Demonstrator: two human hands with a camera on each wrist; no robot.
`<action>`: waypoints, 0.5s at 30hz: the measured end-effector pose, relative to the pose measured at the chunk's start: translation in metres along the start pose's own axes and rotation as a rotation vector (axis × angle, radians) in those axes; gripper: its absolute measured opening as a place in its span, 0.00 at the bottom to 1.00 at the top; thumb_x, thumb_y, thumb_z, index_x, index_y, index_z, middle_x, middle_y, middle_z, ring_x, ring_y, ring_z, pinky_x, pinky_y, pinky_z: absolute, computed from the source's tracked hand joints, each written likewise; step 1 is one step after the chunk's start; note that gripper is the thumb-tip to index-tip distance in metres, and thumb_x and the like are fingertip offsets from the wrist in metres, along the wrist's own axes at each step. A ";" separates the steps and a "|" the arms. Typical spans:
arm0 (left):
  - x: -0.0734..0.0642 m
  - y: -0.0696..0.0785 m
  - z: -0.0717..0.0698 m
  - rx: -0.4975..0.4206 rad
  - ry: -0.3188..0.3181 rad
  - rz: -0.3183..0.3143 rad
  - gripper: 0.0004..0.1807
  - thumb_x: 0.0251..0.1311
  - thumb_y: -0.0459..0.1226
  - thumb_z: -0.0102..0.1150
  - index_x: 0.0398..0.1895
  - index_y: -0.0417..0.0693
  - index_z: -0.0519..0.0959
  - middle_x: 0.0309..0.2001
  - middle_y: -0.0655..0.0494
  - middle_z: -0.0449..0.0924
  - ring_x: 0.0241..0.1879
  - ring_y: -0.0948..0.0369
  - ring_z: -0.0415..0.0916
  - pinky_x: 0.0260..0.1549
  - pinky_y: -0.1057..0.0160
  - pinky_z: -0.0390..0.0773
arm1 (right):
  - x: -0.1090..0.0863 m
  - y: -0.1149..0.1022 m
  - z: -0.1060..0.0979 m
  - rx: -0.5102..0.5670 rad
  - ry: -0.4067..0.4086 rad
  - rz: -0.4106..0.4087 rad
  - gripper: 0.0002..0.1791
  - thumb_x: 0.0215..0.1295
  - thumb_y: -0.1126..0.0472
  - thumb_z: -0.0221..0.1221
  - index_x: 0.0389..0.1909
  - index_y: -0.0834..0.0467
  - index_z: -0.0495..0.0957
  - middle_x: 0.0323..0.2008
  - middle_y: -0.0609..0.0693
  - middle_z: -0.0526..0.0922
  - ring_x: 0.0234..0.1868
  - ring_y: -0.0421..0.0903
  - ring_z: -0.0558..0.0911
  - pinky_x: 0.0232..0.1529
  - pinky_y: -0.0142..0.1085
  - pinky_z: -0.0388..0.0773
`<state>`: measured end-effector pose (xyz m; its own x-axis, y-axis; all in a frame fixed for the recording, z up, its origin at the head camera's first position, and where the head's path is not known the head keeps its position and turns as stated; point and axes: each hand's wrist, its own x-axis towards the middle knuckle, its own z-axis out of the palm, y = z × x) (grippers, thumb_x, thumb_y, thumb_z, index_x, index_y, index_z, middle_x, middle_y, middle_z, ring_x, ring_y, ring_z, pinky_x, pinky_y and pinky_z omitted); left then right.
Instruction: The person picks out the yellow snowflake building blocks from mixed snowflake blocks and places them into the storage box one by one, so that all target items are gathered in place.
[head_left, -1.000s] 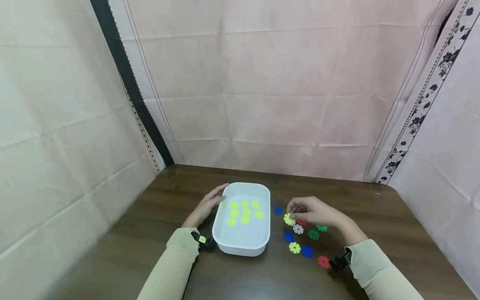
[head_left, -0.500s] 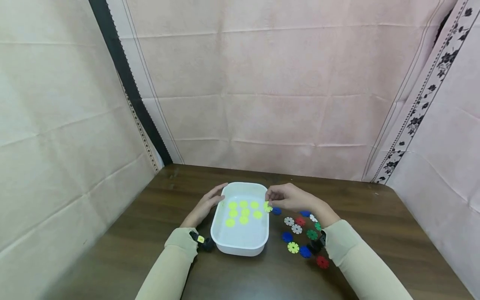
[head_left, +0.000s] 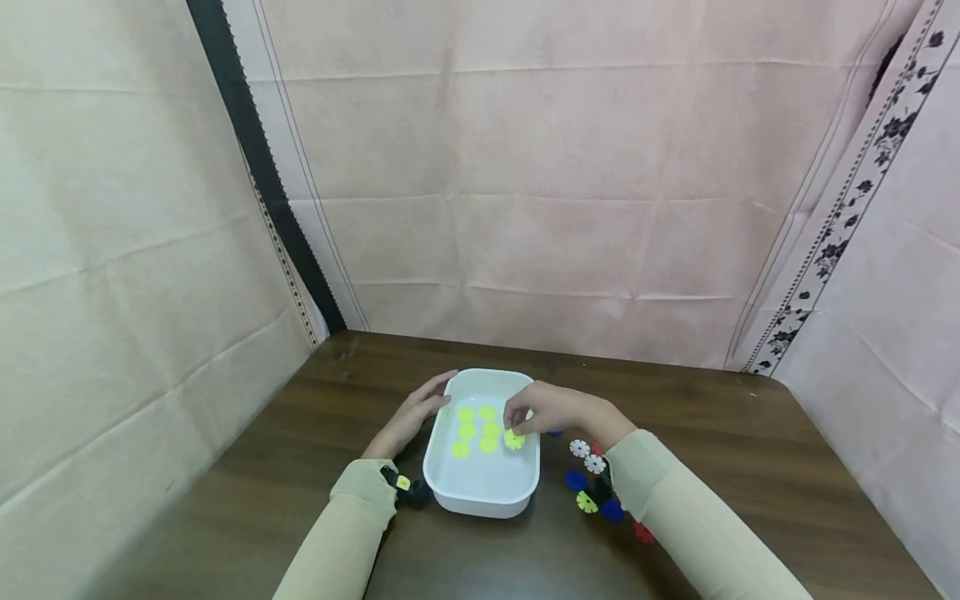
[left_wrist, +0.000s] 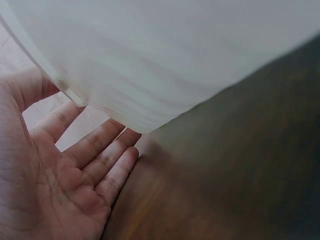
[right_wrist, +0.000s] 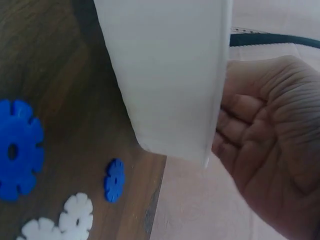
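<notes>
A white plastic tray (head_left: 476, 486) stands on the table with several yellow discs (head_left: 466, 431) lying in its far half. My left hand (head_left: 408, 421) rests at the far left edge of the tray, thumb at the rim; in the left wrist view its fairly straight fingers (left_wrist: 102, 150) touch the outer wall. Over the right part of the tray, my right hand (head_left: 558, 410) pinches a yellow notched disc (head_left: 514, 439) between thumb and fingers. The right wrist view shows this hand reaching over the rim, its fingertips hidden behind the tray wall (right_wrist: 165, 75).
Right of the tray lie loose notched discs: a white one (head_left: 580, 448), a blue one (head_left: 576, 481), a yellow one (head_left: 587, 502) and a red one (head_left: 642, 532). My right sleeve (head_left: 690, 508) covers part of them. Pale cloth (head_left: 540, 208) hangs behind the wooden table (head_left: 450, 558).
My right hand has moved left from the loose discs, across the tray's right rim, carrying a yellow disc into the tray. My left hand has stayed at the tray's left edge.
</notes>
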<state>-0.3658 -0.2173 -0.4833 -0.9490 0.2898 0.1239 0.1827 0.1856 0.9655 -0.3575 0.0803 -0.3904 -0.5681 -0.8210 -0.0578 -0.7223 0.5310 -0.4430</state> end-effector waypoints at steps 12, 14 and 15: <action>-0.002 0.001 0.001 0.028 0.013 -0.010 0.26 0.71 0.50 0.54 0.72 0.73 0.68 0.71 0.61 0.67 0.69 0.54 0.64 0.69 0.36 0.55 | 0.014 -0.006 0.012 -0.170 -0.069 0.130 0.08 0.65 0.67 0.65 0.36 0.50 0.88 0.36 0.39 0.86 0.36 0.39 0.79 0.50 0.38 0.80; -0.001 0.002 0.001 0.030 0.013 -0.003 0.26 0.71 0.49 0.53 0.72 0.72 0.68 0.70 0.60 0.68 0.69 0.53 0.65 0.69 0.37 0.56 | 0.014 -0.005 0.012 -0.175 -0.057 0.127 0.08 0.65 0.66 0.65 0.37 0.50 0.88 0.37 0.40 0.86 0.37 0.39 0.79 0.51 0.39 0.80; -0.001 0.002 0.002 0.029 0.015 -0.003 0.26 0.72 0.49 0.53 0.72 0.72 0.68 0.70 0.60 0.68 0.69 0.53 0.65 0.69 0.36 0.56 | 0.013 -0.004 0.012 -0.168 -0.051 0.121 0.07 0.66 0.65 0.65 0.37 0.50 0.88 0.38 0.40 0.86 0.37 0.40 0.79 0.51 0.39 0.80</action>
<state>-0.3637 -0.2151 -0.4816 -0.9532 0.2755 0.1247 0.1871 0.2133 0.9589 -0.3572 0.0648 -0.3999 -0.6372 -0.7562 -0.1488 -0.7079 0.6506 -0.2748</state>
